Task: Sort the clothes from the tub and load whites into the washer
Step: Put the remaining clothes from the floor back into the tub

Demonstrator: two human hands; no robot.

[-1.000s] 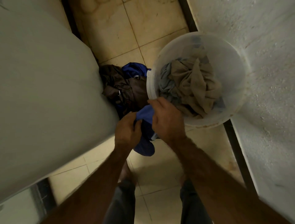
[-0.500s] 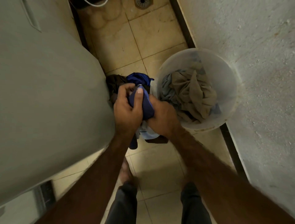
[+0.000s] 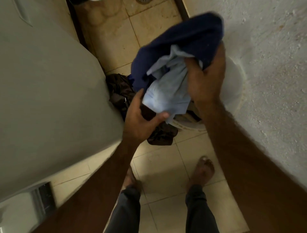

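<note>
as your right hand (image 3: 204, 79) grips the navy garment (image 3: 182, 38) and left hand (image 3: 142, 121) pinches the pale blue cloth (image 3: 167, 93), pull them apart slowly.

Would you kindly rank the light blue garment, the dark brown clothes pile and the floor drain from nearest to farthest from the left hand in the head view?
1. light blue garment: in the left hand's grip.
2. dark brown clothes pile: on the floor, just beside and below the hand.
3. floor drain: far off at the top edge.
</note>
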